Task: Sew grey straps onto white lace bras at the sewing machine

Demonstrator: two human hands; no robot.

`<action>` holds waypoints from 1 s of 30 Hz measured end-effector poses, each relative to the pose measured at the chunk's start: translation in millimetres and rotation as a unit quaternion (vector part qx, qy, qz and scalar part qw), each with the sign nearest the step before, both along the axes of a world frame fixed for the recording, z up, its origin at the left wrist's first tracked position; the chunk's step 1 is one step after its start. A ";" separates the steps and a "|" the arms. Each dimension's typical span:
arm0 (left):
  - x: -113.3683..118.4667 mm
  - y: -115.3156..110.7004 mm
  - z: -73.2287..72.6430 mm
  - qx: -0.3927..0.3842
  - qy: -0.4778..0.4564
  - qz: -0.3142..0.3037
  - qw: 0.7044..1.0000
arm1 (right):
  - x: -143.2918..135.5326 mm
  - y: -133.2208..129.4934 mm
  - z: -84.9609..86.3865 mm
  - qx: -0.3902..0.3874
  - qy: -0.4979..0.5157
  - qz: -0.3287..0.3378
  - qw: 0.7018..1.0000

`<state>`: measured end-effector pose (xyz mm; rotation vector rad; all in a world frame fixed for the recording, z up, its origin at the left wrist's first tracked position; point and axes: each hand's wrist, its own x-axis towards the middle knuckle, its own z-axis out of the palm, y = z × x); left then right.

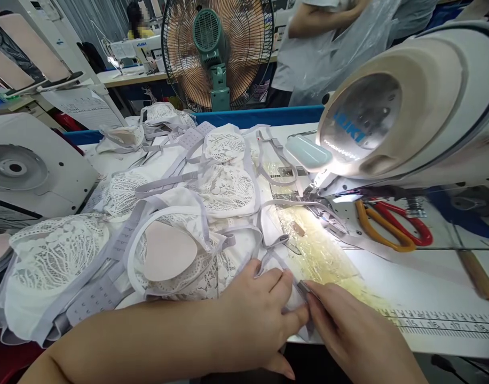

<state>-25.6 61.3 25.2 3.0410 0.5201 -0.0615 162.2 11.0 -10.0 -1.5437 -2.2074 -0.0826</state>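
My left hand [264, 312] reaches across from the left, its fingers curled onto the grey-edged fabric of a white lace bra [234, 266] at the table's front edge. Close beside it, my right hand [348, 325] is closed in a pinch. Between its thumb and finger shows a small grey piece [303, 288]; whether it is part of the bra or a separate thing I cannot tell. A thin grey strap [272, 242] loops just above my left fingers. More white lace bras [228, 186] with grey straps lie heaped to the left and behind.
A sewing machine head [372, 117] overhangs the right side, its needle area lit. Orange-and-red-handled scissors [392, 224] lie beneath it. A printed ruler [436, 324] runs along the front edge. Behind stand a large fan [218, 53] and a person [328, 48].
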 end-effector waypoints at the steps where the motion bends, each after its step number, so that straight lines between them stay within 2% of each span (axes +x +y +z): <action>1: 0.1 0.3 0.4 -0.002 0.001 0.001 1.000 | 0.4 0.1 -0.1 -0.004 -0.006 0.005 1.000; 12: 5.8 0.5 6.1 -0.035 0.047 0.019 0.998 | 12.8 -12.1 5.8 -0.034 -0.055 0.087 0.994; 15: 7.3 1.2 7.8 -0.046 0.068 0.021 0.996 | 15.0 -12.8 7.6 -0.037 -0.040 0.081 0.995; 21: 6.7 -0.2 6.1 -0.034 0.056 0.019 0.998 | 4.9 -3.4 9.4 0.009 -0.014 0.035 0.999; 30: 2.8 -1.5 -0.6 -0.003 0.016 0.012 1.000 | -4.9 8.1 0.0 0.008 -0.021 0.021 1.000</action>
